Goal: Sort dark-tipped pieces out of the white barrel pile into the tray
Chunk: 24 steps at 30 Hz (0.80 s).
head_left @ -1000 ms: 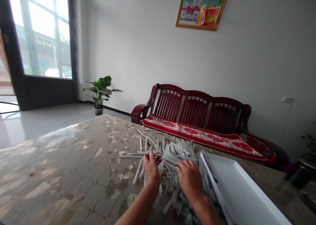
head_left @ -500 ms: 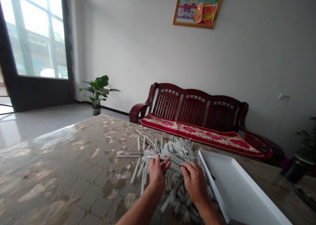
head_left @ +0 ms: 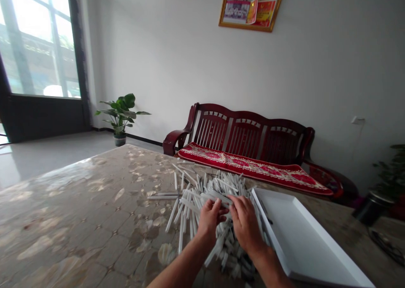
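Observation:
A loose heap of thin white tubes (head_left: 232, 182) is spread over the patterned table, some lying singly at its left edge. Above the heap my left hand (head_left: 211, 219) is closed, thumb against fingers, on a white tube that is mostly hidden. My right hand (head_left: 246, 221) is close on its right, its index finger and thumb pinched near the left fingertips. What the right fingers hold is too small and blurred to make out. Shorter, darker pieces lie beneath and in front of the hands.
A shallow white tray (head_left: 311, 241) lies right of the heap. The table (head_left: 95, 212) reaches far left. Behind it stands a dark red wooden bench (head_left: 247, 132) with a red patterned cover (head_left: 253, 165). A potted plant (head_left: 120, 115) is on the floor; a dark container (head_left: 375, 208) sits at right.
My hands have come closer together, the right one moving up and left toward the left fingertips. The thin dark rod seen between them earlier no longer shows clearly. The view has shifted slightly.

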Tool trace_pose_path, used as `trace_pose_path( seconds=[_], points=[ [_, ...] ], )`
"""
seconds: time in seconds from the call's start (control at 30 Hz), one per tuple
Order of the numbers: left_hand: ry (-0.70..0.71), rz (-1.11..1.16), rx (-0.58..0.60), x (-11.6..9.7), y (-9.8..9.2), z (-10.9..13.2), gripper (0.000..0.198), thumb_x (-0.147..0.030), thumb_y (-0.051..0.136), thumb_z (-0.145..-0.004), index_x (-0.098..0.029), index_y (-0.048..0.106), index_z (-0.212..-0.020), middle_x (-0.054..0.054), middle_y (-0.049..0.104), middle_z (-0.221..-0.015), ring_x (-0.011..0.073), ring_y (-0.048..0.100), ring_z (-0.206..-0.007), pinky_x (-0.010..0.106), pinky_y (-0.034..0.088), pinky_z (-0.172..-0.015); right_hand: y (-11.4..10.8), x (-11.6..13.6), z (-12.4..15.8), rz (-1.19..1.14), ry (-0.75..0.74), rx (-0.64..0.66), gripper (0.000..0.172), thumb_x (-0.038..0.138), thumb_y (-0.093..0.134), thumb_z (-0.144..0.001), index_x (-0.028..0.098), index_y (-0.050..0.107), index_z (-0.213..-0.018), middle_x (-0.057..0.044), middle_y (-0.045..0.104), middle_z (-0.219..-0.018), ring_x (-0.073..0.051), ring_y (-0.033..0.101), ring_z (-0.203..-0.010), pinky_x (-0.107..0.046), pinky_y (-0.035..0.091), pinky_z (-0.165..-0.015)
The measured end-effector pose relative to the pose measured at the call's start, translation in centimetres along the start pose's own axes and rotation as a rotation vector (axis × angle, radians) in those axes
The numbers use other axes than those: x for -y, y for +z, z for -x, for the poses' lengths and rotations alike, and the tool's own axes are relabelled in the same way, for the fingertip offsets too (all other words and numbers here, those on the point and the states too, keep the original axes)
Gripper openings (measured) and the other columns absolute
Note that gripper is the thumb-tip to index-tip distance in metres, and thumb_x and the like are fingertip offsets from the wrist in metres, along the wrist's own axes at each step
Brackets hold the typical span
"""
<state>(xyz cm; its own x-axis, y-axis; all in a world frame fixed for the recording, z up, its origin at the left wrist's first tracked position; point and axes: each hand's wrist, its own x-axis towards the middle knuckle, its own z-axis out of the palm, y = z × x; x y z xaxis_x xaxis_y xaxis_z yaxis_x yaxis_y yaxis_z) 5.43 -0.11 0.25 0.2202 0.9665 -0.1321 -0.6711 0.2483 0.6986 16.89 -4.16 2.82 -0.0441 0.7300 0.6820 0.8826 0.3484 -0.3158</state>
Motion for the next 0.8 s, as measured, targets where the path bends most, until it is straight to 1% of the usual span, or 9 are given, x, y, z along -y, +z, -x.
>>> trace_pose_path(
  seconds=[0.1, 0.17, 0.27, 0.33, 0.4, 0.47, 0.5, 0.63, 0.8],
  points=[
    [-0.099, 0.068, 0.121, 0.7, 0.6, 0.8, 0.036, -0.036, 0.086, -0.065, -0.015, 0.06, -0.076, 0.001, 0.067, -0.069, 0.0115, 0.066, -0.057, 0.02, 0.053, -0.054, 0.7, 0.3, 0.2, -0.213, 0.075, -0.04, 0.041, 0.035, 0.037, -0.098, 0.023, 0.05, -0.136, -0.01, 0.059, -0.129, -0.023, 0.053, -0.12, -0.042, 0.044, -0.101],
    [-0.163, 0.101, 0.141, 0.9, 0.7, 1.1, 0.032, -0.031, 0.085, -0.068, -0.014, 0.058, -0.072, 0.002, 0.067, -0.068, 0.012, 0.067, -0.057, 0.02, 0.054, -0.055, 0.8, 0.3, 0.3, -0.362, 0.147, -0.027, 0.046, 0.04, 0.032, -0.1, 0.023, 0.045, -0.14, -0.011, 0.053, -0.14, -0.023, 0.048, -0.13, -0.042, 0.042, -0.105],
    [-0.228, 0.157, 0.101, 0.5, 0.7, 1.0, 0.024, -0.021, 0.08, -0.075, -0.014, 0.057, -0.07, 0.002, 0.066, -0.065, 0.0122, 0.069, -0.06, 0.017, 0.056, -0.055, 0.1, -0.4, 0.1, -0.548, 0.292, -0.048, 0.048, 0.043, 0.025, -0.101, 0.023, 0.045, -0.141, -0.01, 0.052, -0.143, -0.022, 0.048, -0.132, -0.041, 0.043, -0.104],
    [-0.226, 0.191, 0.057, 0.0, 0.6, 0.7, 0.021, -0.018, 0.076, -0.079, -0.014, 0.057, -0.071, 0.001, 0.066, -0.063, 0.0117, 0.07, -0.062, 0.016, 0.056, -0.056, -0.9, -1.5, 0.1, -0.582, 0.396, -0.034, 0.045, 0.044, 0.035, -0.098, 0.021, 0.055, -0.131, -0.011, 0.061, -0.133, -0.024, 0.057, -0.122, -0.039, 0.047, -0.099],
    [-0.196, 0.209, 0.021, -0.5, 0.5, 0.4, 0.021, -0.017, 0.076, -0.079, -0.015, 0.057, -0.072, 0.0, 0.065, -0.063, 0.0111, 0.071, -0.063, 0.014, 0.056, -0.055, -2.1, -2.8, 0.6, -0.525, 0.455, 0.086, 0.034, 0.04, 0.051, -0.089, 0.019, 0.067, -0.11, -0.01, 0.072, -0.109, -0.024, 0.067, -0.101, -0.036, 0.052, -0.088],
    [-0.159, 0.207, -0.003, -0.7, 0.3, 0.2, 0.02, -0.018, 0.077, -0.078, -0.015, 0.057, -0.074, 0.001, 0.066, -0.065, 0.0111, 0.071, -0.062, 0.014, 0.056, -0.054, -3.2, -3.8, 1.7, -0.386, 0.435, 0.21, 0.021, 0.031, 0.056, -0.081, 0.02, 0.072, -0.09, -0.005, 0.074, -0.087, -0.022, 0.069, -0.082, -0.032, 0.053, -0.076],
    [-0.143, 0.205, -0.017, -0.7, 0.3, 0.1, 0.02, -0.018, 0.077, -0.078, -0.015, 0.058, -0.075, 0.001, 0.067, -0.066, 0.0112, 0.071, -0.062, 0.014, 0.056, -0.053, -3.6, -4.2, 2.5, -0.303, 0.411, 0.241, 0.017, 0.026, 0.056, -0.079, 0.022, 0.072, -0.083, -0.003, 0.074, -0.081, -0.021, 0.068, -0.078, -0.031, 0.052, -0.073],
    [-0.117, 0.207, -0.077, -0.3, 0.2, -0.2, 0.018, -0.015, 0.076, -0.079, -0.015, 0.058, -0.076, 0.002, 0.069, -0.068, 0.0117, 0.071, -0.062, 0.015, 0.056, -0.053, -5.0, -4.1, 5.7, -0.081, 0.323, 0.335, 0.02, 0.014, 0.054, -0.074, 0.025, 0.071, -0.074, 0.0, 0.07, -0.077, -0.017, 0.066, -0.071, -0.025, 0.048, -0.067],
    [-0.107, 0.191, -0.1, 0.0, 0.1, -0.3, 0.013, -0.011, 0.071, -0.082, -0.015, 0.059, -0.078, 0.002, 0.069, -0.069, 0.0116, 0.071, -0.062, 0.015, 0.055, -0.052, -5.7, -2.2, 7.8, 0.165, 0.208, 0.47, 0.028, 0.005, 0.051, -0.074, 0.028, 0.068, -0.072, 0.003, 0.066, -0.08, -0.015, 0.066, -0.078, -0.023, 0.044, -0.068]
  ],
)
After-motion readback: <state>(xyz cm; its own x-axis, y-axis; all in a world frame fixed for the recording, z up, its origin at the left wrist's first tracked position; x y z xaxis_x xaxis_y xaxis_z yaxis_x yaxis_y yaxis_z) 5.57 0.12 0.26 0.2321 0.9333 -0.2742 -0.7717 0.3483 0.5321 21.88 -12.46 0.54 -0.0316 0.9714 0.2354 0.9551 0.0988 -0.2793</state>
